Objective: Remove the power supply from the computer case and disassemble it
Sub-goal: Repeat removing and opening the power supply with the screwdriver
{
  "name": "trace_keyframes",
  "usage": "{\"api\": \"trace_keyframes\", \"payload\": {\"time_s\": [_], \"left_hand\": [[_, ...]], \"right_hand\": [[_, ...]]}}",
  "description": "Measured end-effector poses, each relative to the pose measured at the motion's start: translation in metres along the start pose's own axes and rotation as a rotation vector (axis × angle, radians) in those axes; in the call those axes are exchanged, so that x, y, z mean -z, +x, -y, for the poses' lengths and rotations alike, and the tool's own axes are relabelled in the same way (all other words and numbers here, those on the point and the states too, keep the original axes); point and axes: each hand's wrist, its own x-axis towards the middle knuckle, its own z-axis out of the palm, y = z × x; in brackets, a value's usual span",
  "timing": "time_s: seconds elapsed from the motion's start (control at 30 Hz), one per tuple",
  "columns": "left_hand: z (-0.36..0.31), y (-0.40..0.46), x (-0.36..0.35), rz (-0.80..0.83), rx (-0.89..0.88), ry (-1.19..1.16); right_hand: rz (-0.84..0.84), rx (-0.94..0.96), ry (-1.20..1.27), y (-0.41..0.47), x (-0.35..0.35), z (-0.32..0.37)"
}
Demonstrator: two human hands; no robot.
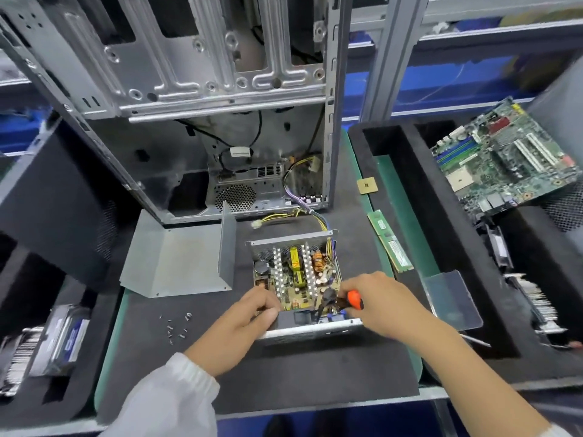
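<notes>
the power supply [296, 279] is out of the computer case [195, 127], on the worktop [284, 373], lid [176, 263] off, board exposed. board removal remains. left hand [243, 323] grips its near wall; right hand [381, 304] pinches an orange-handled screwdriver [353, 300]. long axis runs near-to-far, cables [318, 216] trailing toward the case.

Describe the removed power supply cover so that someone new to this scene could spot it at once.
Start at the tall open computer case standing at the back of the dark mat. Just in front of it, left of the opened power supply, lies the cover. It is a bare grey sheet-metal piece with one upright folded wall, carrying no wires or components.
</notes>
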Motion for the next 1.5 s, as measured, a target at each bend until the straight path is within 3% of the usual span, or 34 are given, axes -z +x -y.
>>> {"api": "trace_keyframes", "payload": {"time_s": [0.2,0.37,0.6,0.7,0.83,0.93,1.2,1.33,1.4,1.5], "left_hand": [[-0.002,0.002,-0.005,-0.085,0.002,-0.105],[-0.005,0.002,-0.005,-0.099,-0.02,-0.028],[-0.015,0.011,0.004,-0.089,0.156,-0.181],[-0.018,0.009,-0.001,-0.103,0.08,-0.057],[-0.015,0.006,-0.009,-0.225,0.061,-0.184],[-0.013,0.004,-0.008,-0.18,0.063,-0.137],[-0.012,0.008,-0.005,-0.307,0.116,-0.131],[-0.012,0.003,-0.01,-0.275,0.102,-0.132],[-0.007,-0.002,-0.008,-0.341,0.129,-0.221],[0.002,-0.015,-0.004,-0.515,0.153,-0.417]], "right_hand": [[-0.007,0.004,-0.007,0.002,-0.002,0.0],[0.0,0.051,-0.027,-0.002,0.0,-0.003],[0.035,0.056,-0.124,0.002,0.003,0.005],[0.042,0.082,-0.175,0.003,0.002,0.004],[0.02,0.156,-0.183,0.002,0.0,0.003],[0.029,0.191,-0.213,0.0,-0.001,0.006],[0.036,0.126,-0.224,-0.002,-0.001,0.012],[0.114,0.076,-0.238,-0.002,0.01,0.012],[0.103,0.062,-0.233,-0.004,0.025,0.013],[-0.066,0.13,-0.205,-0.006,0.048,0.03]]}}
